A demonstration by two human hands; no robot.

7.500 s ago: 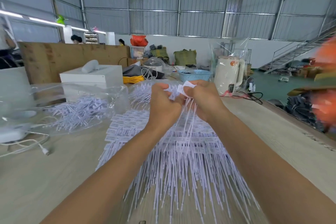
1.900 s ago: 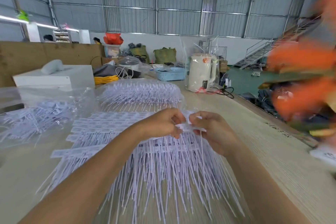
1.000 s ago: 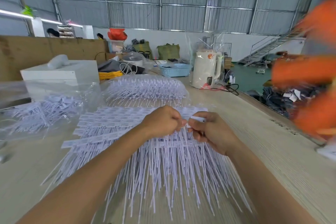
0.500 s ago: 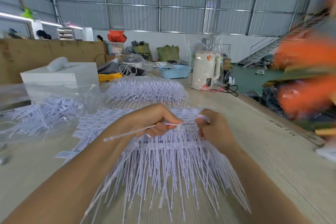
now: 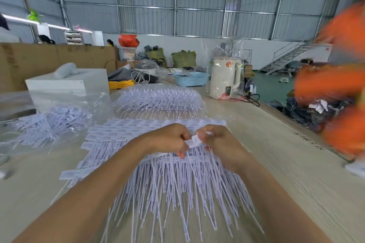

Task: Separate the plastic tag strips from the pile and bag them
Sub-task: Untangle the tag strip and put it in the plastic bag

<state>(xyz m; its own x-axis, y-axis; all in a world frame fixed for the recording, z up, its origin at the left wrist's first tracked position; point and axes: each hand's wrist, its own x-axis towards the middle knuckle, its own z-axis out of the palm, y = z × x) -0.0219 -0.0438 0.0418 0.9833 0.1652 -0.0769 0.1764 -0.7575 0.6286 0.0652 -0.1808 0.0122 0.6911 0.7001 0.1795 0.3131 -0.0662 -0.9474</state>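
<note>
- Gone from the left hand [image 5: 167,140]: the loose strip of half a second ago; both hands now pinch one white tag [image 5: 194,141]
- Right hand [image 5: 219,141] grips it above the pile [image 5: 167,173] on the bench [image 5: 286,163]
- Light, springy strips; best held at the flat label end

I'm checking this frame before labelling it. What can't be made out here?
- Print on the tag strips, head view: too small to read.
- Grip on the white tab: fingers of the left hand and right hand cover most of it.
- Orange shapes at the right: motion blur, unidentifiable.
- Contents of the clear bag: cut by the left edge, count unclear.
- Writing on the table: too small.
</note>
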